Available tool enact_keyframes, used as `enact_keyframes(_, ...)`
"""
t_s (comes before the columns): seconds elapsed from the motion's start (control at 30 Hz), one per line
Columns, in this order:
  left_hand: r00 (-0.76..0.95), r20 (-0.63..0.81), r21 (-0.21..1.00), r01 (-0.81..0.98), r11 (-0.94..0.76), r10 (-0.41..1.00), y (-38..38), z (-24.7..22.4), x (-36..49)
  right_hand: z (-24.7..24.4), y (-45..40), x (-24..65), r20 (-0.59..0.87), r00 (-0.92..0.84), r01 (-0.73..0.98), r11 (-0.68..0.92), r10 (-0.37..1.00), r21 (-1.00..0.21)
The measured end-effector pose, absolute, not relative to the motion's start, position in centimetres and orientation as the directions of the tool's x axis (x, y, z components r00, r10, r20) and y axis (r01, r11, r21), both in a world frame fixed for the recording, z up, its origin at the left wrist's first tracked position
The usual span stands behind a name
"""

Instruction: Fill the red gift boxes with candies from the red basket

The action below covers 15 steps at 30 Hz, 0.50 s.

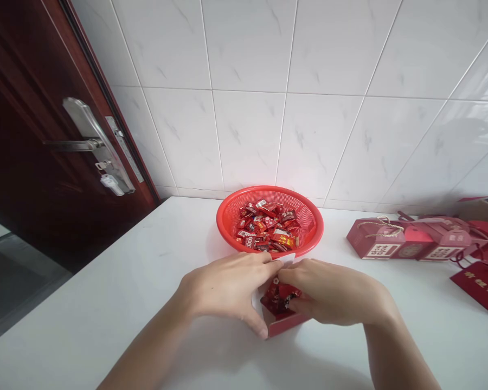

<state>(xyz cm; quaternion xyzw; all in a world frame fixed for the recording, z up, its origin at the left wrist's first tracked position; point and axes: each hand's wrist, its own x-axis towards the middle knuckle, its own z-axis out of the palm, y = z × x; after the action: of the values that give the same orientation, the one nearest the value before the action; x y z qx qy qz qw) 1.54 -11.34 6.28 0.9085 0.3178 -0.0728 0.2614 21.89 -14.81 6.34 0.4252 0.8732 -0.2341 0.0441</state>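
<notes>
The left hand (231,283) clasps the box (288,326), thumb spread; the right hand (339,291) curls inside, hold unclear. Basket (318,226) at twelve o'clock, table edge (80,275) at nine.

Basket (225,228): red plastic, perforated, smooth w/ slight sheen. Wrapped sweets (264,225): glossy, crinkled foil- or film-like. Open box (287,324): red card, matt outside. Worktop (146,271): smooth, white, low sheen. Wall tiles (248,130): glazed, marble-look. Door (20,108): dark, wood-look, semi-gloss; handle (75,145): metal, brushed-looking. Cord (380,223): rough, twine-like.

Open red box (288,326) w/ candies (277,292)
</notes>
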Motion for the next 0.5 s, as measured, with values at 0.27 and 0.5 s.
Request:
enact_keyframes(0.27,0.779,-0.264,0.42,0.623,-0.66,0.569,-11.9,7.3,1.6,7.6,-16.3,23.5,-0.242,-0.568,0.804,0.469,0.787,-0.365)
enact_keyframes(0.5,0.784,-0.244,0.417,0.616,-0.668,0.57,-12.0,7.1,1.4,7.5,-17.1,24.9,-0.114,-0.533,0.817,0.476,0.838,-0.324)
